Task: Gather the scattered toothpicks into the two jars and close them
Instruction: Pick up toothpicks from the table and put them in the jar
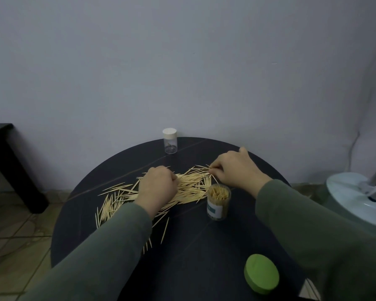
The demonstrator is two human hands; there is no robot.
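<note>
Many pale wooden toothpicks [191, 187] lie scattered across the middle of a round dark table [200, 240]. My left hand [157, 186] rests on the pile with its fingers curled over some toothpicks. My right hand [237, 168] pinches a few toothpicks at the pile's far right end. An open clear jar [218, 202], packed with upright toothpicks, stands just in front of my right hand. Its green lid [261, 276] lies near the table's front edge. A second clear jar [170, 140] with a white cap on stands at the back, almost empty.
A white fan base [356, 198] stands on the floor to the right of the table. A dark piece of furniture [7, 161] stands at the left. A grey wall is right behind the table. Tiled floor shows at the lower left.
</note>
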